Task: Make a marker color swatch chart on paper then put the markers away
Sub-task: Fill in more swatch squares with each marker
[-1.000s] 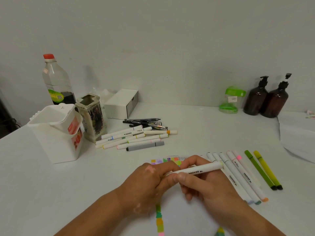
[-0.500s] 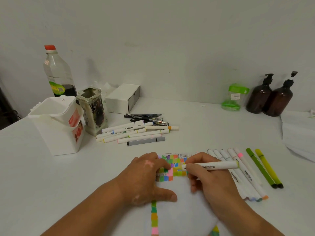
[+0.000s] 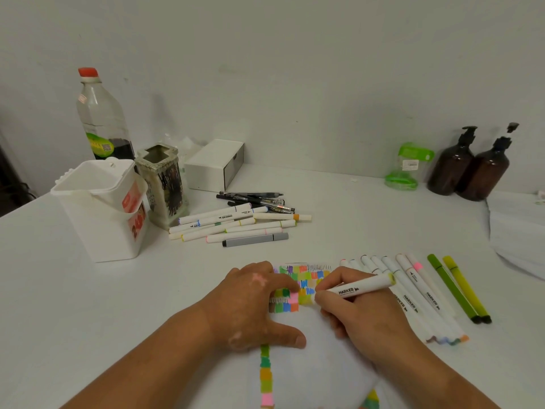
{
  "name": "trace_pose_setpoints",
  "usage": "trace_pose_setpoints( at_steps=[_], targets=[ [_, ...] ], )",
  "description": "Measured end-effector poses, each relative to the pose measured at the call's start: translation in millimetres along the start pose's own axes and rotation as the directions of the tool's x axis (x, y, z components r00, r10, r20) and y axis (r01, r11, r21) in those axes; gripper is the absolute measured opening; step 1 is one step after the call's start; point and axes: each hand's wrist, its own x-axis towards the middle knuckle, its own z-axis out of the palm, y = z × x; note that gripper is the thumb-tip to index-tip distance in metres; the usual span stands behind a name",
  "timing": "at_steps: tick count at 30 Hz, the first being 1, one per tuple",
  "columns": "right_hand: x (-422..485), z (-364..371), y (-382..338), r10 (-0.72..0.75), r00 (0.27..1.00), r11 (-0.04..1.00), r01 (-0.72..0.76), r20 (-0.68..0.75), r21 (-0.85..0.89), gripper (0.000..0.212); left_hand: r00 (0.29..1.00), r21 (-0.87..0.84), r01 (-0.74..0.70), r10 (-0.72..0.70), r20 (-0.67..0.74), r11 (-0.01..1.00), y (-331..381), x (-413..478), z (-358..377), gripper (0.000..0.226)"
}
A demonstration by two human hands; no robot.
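Tubs of white plastic (image 3: 97, 219) stand nested at far left on a white table (image 3: 354, 219), with loose markers (image 3: 236, 225) piled just right of them. Nearer, the left hand (image 3: 253, 305) presses flat on the paper (image 3: 318, 373), fingers straight and holding nothing. The right hand (image 3: 362, 317) pinches a white marker (image 3: 359, 287), its tip down at the coloured swatch grid (image 3: 306, 278). Further right lies a row of markers (image 3: 410, 302).

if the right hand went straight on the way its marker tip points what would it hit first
Probably the left hand, whose fingertips press the paper just beyond the marker tip; both look level with the sheet, though depth is unclear.
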Motion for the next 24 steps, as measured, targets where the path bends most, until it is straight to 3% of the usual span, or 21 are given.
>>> trace_pose_setpoints(
  at_steps=[24],
  targets=[
    [-0.6, -2.4, -3.2, -0.008, 1.000, 0.998, 0.008, -0.007, -0.065, 0.015, 1.000, -0.019, 0.011, -0.011, -0.004, 1.000, 0.7, -0.2, -1.3, 0.084]
  ],
)
